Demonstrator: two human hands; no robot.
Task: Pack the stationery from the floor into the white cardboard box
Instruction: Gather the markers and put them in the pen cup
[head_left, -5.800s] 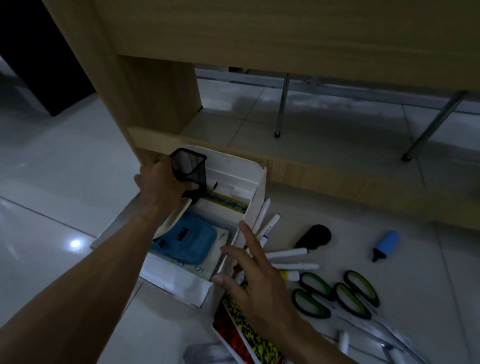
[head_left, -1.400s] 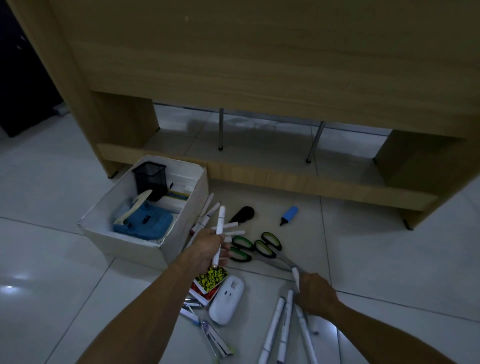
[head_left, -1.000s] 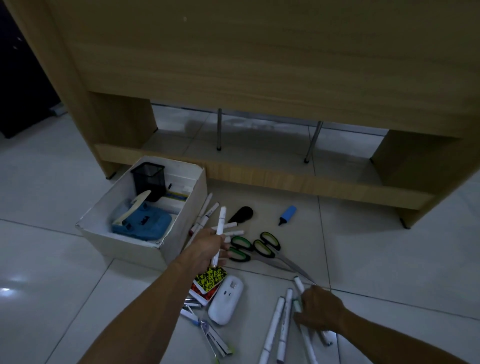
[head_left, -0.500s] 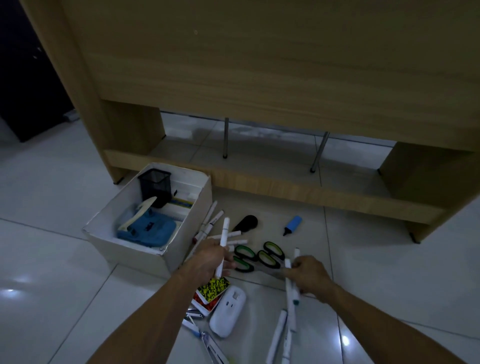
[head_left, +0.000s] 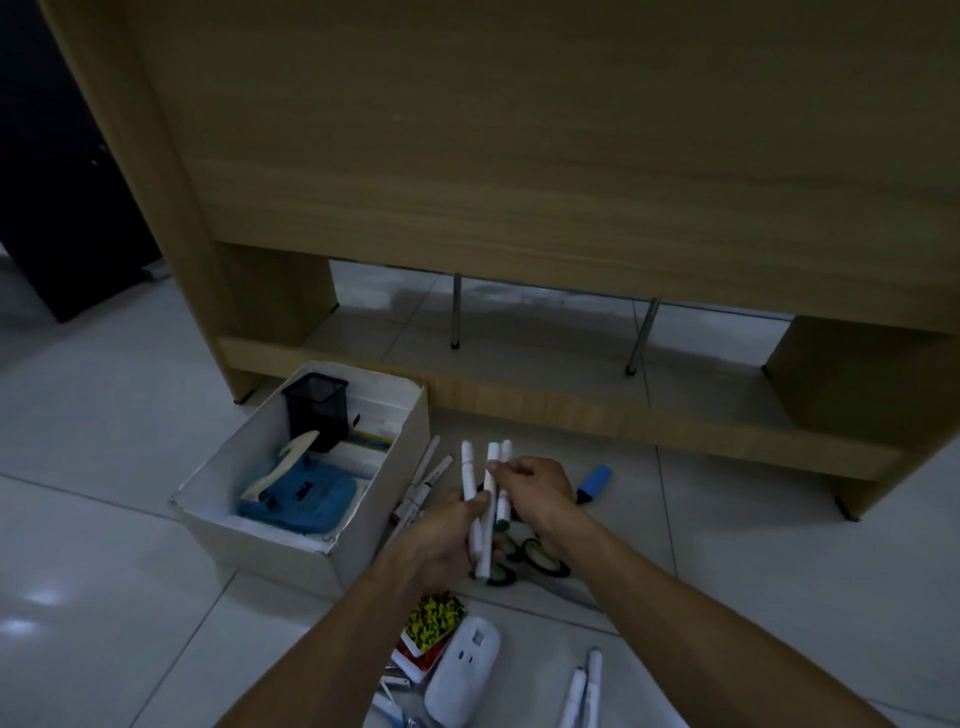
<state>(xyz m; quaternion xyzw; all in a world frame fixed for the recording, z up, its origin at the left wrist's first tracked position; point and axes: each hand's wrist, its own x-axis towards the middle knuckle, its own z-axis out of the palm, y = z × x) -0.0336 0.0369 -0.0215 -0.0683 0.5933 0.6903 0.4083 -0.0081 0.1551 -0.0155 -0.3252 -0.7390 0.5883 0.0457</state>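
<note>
At frame centre, our left hand (head_left: 441, 535) grips white markers (head_left: 485, 512); our right hand (head_left: 535, 486) pinches their upper ends, right of the white cardboard box (head_left: 291, 540).

Colour-wise: the cardboard box (head_left: 291, 540) is white, and inside it there's a black mesh pen cup (head_left: 316, 410) and a blue hole punch (head_left: 301, 496) with a cream handle. The markers (head_left: 485, 499) I'm holding are white, one with a green tip. On the pale grey tiled floor (head_left: 104, 441): a blue highlighter (head_left: 594, 483), green-and-black scissor handles (head_left: 540, 555), a yellow-and-black speckled pack (head_left: 434, 618) over a red one, and a white stapler-ish thing (head_left: 462, 675). The desk (head_left: 519, 182) is light woodgrain.
</note>
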